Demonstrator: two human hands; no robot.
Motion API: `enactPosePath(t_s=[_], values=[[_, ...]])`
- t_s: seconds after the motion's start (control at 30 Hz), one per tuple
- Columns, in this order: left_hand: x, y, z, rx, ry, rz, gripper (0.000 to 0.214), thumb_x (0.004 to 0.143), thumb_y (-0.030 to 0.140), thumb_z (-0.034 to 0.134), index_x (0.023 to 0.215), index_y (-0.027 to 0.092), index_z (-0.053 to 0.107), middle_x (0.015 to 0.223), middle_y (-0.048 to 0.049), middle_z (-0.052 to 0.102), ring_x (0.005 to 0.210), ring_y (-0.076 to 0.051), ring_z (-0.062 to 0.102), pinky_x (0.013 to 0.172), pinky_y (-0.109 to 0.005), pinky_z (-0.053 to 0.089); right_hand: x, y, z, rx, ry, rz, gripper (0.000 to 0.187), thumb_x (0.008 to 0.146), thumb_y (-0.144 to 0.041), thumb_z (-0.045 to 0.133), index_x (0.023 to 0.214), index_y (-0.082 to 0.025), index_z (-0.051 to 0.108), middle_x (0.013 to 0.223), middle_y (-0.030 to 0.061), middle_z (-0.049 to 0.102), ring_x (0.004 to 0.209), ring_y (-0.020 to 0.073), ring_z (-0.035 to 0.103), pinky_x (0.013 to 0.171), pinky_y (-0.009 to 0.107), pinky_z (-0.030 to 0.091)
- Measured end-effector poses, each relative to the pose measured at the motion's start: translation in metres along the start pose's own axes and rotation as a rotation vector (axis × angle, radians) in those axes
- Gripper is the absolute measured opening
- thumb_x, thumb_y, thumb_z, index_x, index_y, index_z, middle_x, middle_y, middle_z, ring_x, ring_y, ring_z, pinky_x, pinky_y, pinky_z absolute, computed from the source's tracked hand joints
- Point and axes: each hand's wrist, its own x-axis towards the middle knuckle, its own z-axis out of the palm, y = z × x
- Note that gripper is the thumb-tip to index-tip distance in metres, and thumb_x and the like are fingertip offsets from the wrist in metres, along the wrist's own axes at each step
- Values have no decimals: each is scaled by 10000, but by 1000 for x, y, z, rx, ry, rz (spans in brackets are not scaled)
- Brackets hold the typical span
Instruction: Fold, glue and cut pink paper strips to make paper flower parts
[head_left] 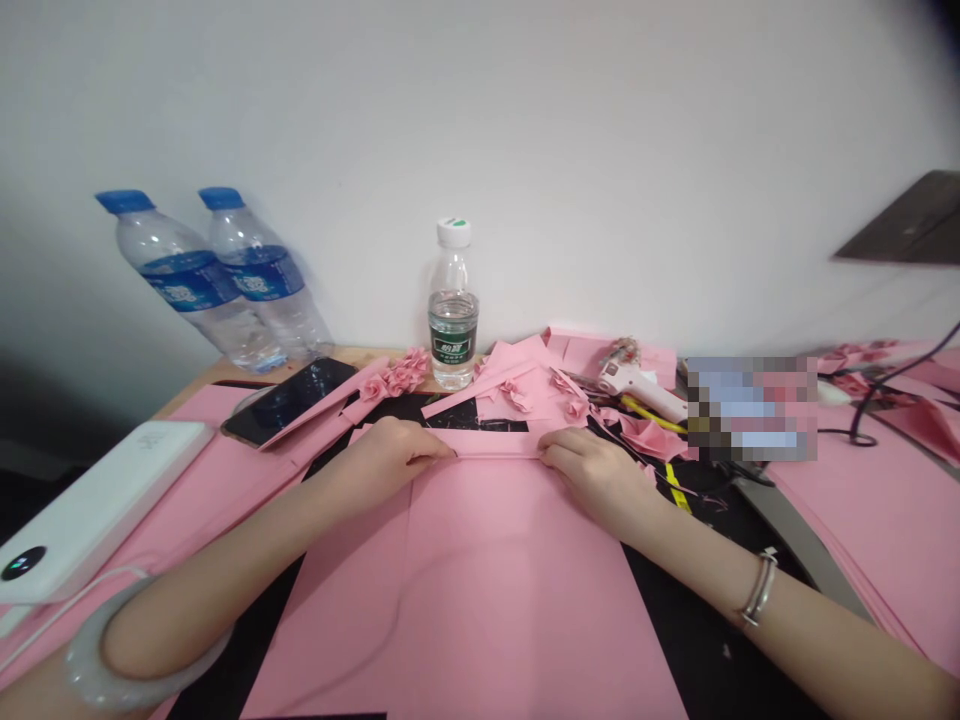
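Note:
A large sheet of pink paper (472, 580) lies in front of me on a black mat, its far edge turned over in a narrow folded strip. At the left end of that strip, my left hand (394, 455) is closed, thumb and fingers pinching the fold. My right hand (592, 470) pinches the right end of the same fold, its fingers curled and pressed together. Between the two hands the folded strip runs straight. Some of the fingertips are hidden behind the hands and paper.
Behind the sheet stands a water bottle (454, 320); two larger bottles (255, 270) lean at the left. A phone (292, 400), a white power bank (105, 500), paper roses (397, 375), a glue gun (641, 388), a yellow cutter (677, 488) and more pink paper (892, 530) lie around.

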Motion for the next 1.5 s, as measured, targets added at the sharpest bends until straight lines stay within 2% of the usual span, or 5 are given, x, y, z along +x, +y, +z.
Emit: enactPosePath(t_s=[0.57, 0.7, 0.8, 1.0, 1.5], values=[[-29, -8, 18, 348, 49, 178, 426, 914, 31, 353, 1191, 159, 650, 1173, -93, 720, 1029, -201, 696, 882, -321, 574, -19, 0, 1, -57, 2, -132, 345, 888, -18, 447, 1141, -99, 666, 1249, 189, 661, 1096, 262, 674, 887, 369, 591], [-37, 8, 23, 442, -3, 157, 492, 874, -7, 314, 1249, 96, 615, 1255, -146, 670, 1144, -249, 650, 1024, -450, 498, -24, -10, -1, -66, -43, -91, 390, 898, -23, 416, 1231, -55, 616, 1314, 208, 611, 1180, 262, 623, 967, 378, 550], [-34, 25, 35, 477, 17, 97, 428, 901, 116, 393, 1272, 39, 594, 1296, -202, 627, 1197, -304, 610, 1087, -519, 425, -18, -30, 2, -80, -85, 13, 434, 948, -190, 461, 1343, -25, 534, 1358, 243, 559, 1226, 316, 580, 1010, 461, 511], [-12, 46, 62, 461, -3, 88, 459, 888, 107, 380, 1293, -5, 562, 1370, -221, 557, 1299, -322, 513, 1097, -487, 422, 10, -65, 13, -27, -121, 19, 506, 948, -253, 429, 1331, 63, 529, 1387, 278, 513, 1292, 368, 502, 1069, 494, 443], [-43, 20, 29, 423, 6, -149, 427, 953, 196, 361, 1288, 106, 610, 1364, -119, 590, 1239, -243, 582, 1111, -452, 405, -41, -17, -5, -147, -57, 64, 431, 946, -159, 401, 1312, 13, 552, 1340, 225, 584, 1192, 304, 608, 979, 449, 528]])
